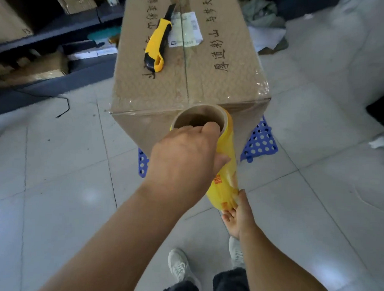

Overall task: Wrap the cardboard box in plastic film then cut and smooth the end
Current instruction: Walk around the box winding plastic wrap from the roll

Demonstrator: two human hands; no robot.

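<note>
Film roll (224,168) is held upright against the near face of the box (184,79): left hand (184,158) hooks into the top of the core, right hand (238,214) grips the bottom, likely so it spins freely. Knife (156,43) lies on top for the cut.

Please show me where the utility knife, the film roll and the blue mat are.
utility knife (156,43): head view, on its yellow handle.
film roll (225,181): head view, on its yellow side.
blue mat (259,143): head view, on its right perforated part.
</note>
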